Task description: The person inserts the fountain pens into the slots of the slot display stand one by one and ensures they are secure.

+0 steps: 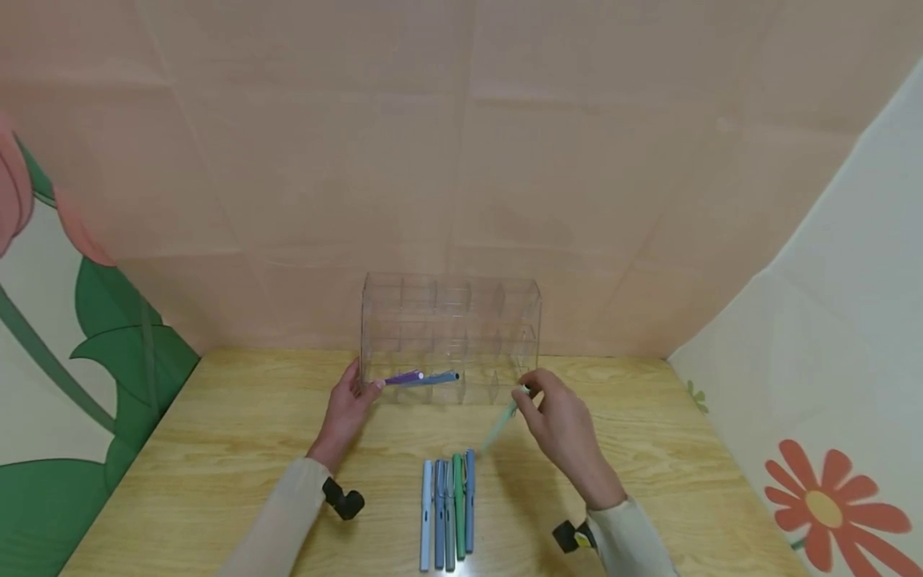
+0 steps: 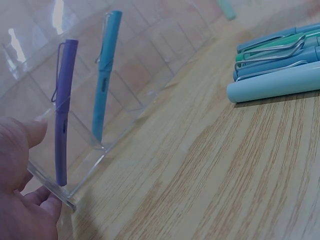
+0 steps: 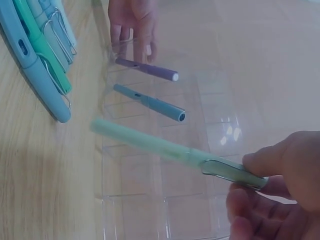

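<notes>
Before clear organiser (image 1: 450,308), right hand (image 1: 562,421) pinches slim mint pen (image 1: 499,429)

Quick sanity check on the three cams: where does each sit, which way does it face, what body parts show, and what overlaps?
Head: on the person's head, facing forward and down at the wooden table; shows both forearms, left hand on the clear acrylic organizer, right hand pinching a mint-green pen.
Left wrist: low by the table, facing along the organizer's front; left fingers show.
Right wrist: behind the right hand, facing the organizer; right fingers and the far left hand show.
Shared: purple pen and blue pen appear in all views.
</notes>
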